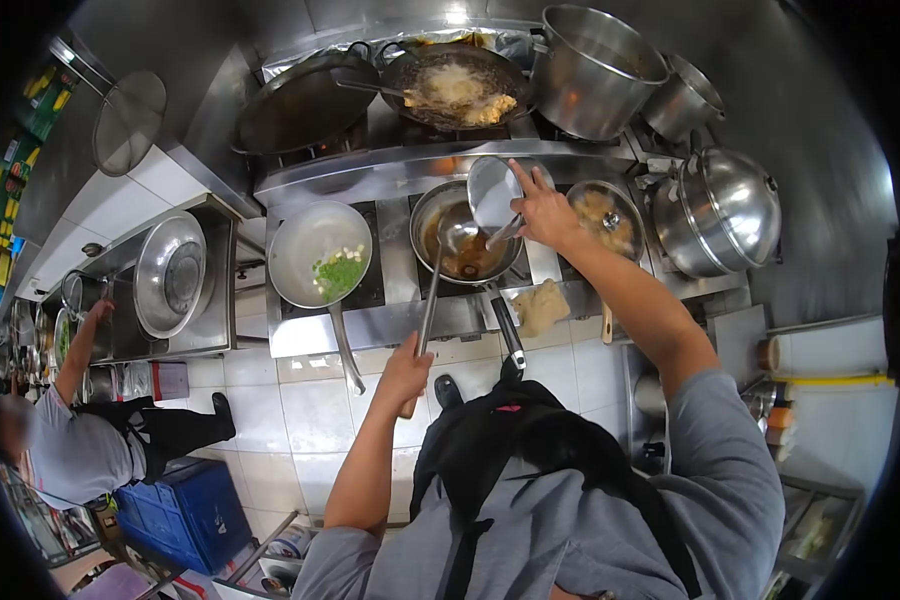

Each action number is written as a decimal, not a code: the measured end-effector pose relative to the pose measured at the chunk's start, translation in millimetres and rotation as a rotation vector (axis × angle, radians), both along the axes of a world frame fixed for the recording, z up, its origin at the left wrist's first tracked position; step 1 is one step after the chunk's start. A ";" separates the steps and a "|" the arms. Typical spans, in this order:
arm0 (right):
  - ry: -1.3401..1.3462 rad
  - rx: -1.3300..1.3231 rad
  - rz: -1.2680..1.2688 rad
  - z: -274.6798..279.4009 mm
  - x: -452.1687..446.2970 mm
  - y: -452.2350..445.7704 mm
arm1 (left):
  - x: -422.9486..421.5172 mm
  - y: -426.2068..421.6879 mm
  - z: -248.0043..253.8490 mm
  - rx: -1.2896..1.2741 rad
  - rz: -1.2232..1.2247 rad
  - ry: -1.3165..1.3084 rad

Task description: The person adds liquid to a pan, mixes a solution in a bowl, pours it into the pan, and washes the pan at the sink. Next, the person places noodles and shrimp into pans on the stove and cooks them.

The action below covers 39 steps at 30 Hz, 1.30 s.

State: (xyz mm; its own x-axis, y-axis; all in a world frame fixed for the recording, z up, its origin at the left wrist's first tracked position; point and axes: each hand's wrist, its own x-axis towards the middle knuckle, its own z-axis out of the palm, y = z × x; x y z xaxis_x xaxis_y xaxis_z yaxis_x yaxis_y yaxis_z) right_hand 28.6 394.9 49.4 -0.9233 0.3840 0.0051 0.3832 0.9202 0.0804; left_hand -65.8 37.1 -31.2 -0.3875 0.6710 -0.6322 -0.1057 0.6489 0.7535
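Steel stove [300,338] carries the pan [427,207]. Left hand [404,375] grips the ladle [431,306], scoop over the pan; right hand [547,213] grips a tilted bowl [489,190] above it. Step judged: adding to brown liquid [470,264]; next move calls for steady stirring.

Bright indoor light, glare on the domed steel pot [735,205], fisheye-bent edges (black corners), glossy floor tiles [305,405]

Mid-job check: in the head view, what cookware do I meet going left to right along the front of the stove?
Light-coloured pan with chopped greens → pan with brown sauce → pan of brownish food → domed steel pot.
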 end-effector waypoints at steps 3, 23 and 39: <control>-0.010 -0.003 0.004 0.2 -2.8 0.6 | 3.2 24.1 -29.6 0.109 0.044 0.163; -0.010 0.033 0.028 3.3 -8.7 2.7 | -4.6 1.0 -3.0 0.079 0.013 0.025; -0.019 0.006 0.016 9.1 -12.5 1.9 | 1.6 38.0 -24.4 0.104 0.089 0.047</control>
State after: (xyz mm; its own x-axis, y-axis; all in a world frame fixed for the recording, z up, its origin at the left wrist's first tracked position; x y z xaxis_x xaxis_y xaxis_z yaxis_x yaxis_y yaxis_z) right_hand 16.1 396.8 58.5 -0.9293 0.3693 -0.0106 0.3668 0.9256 0.0933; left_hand -64.2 75.1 -55.6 -0.4760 0.6937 -0.5406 -0.1218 0.5568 0.8217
